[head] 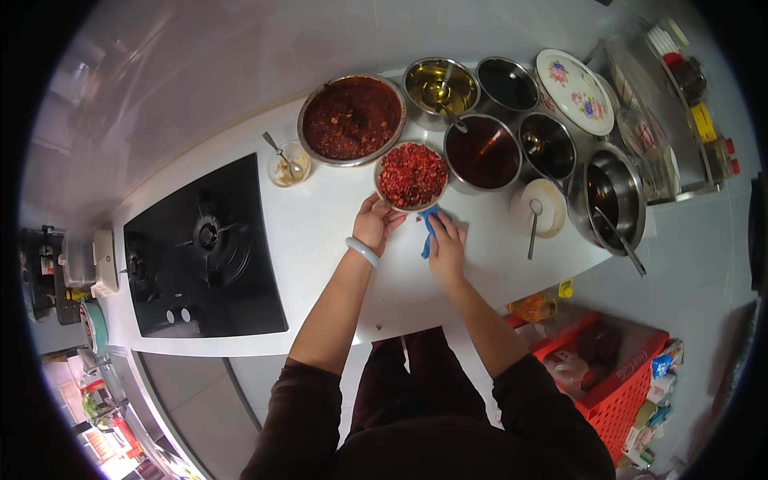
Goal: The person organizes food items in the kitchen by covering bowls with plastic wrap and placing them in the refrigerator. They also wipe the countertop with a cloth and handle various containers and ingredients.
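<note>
My left hand (pixel 376 227), with a pale bangle (pixel 362 252) on its wrist, grips the near rim of a bowl heaped with chopped red chillies (pixel 413 176). Just right of it, my right hand (pixel 446 246) presses a blue cloth (pixel 429 225) to the white countertop (pixel 396 300). A few red bits lie beside the cloth. Behind the bowl is a wide metal basin of dark red chilli sauce (pixel 353 120). A metal pot of reddish-brown liquid (pixel 482 153) stands close on its right.
Left is a black gas hob (pixel 207 246), with a glass bowl and spoon (pixel 290 163) nearby. Pots of yellow oil (pixel 441 90) and dark liquid (pixel 507 84), a floral lidded pot (pixel 575 90), a white dish (pixel 551 201) and a steel bowl (pixel 636 198) crowd the right. A red crate (pixel 624 384) is below.
</note>
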Action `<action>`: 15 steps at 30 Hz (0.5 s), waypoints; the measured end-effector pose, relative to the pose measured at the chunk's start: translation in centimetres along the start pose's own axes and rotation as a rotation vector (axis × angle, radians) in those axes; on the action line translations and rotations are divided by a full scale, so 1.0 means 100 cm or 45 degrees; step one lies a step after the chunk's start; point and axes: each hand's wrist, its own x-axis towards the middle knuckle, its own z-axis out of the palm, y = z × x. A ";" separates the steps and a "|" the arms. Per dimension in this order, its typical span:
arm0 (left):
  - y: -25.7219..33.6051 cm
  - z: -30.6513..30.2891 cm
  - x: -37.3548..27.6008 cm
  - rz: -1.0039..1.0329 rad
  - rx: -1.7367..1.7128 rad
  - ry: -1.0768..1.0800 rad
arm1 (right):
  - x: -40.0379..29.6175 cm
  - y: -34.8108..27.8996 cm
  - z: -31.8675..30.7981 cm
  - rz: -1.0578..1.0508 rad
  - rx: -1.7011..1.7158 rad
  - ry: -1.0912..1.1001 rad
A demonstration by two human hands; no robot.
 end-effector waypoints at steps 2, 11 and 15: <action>0.002 0.009 0.016 -0.012 0.159 0.076 | 0.002 0.002 -0.009 0.081 0.032 0.159; 0.008 -0.016 -0.050 0.163 0.359 0.296 | 0.054 -0.013 0.017 0.277 -0.110 0.034; 0.027 -0.041 -0.123 0.207 0.376 0.397 | 0.098 -0.017 0.027 0.034 0.070 0.183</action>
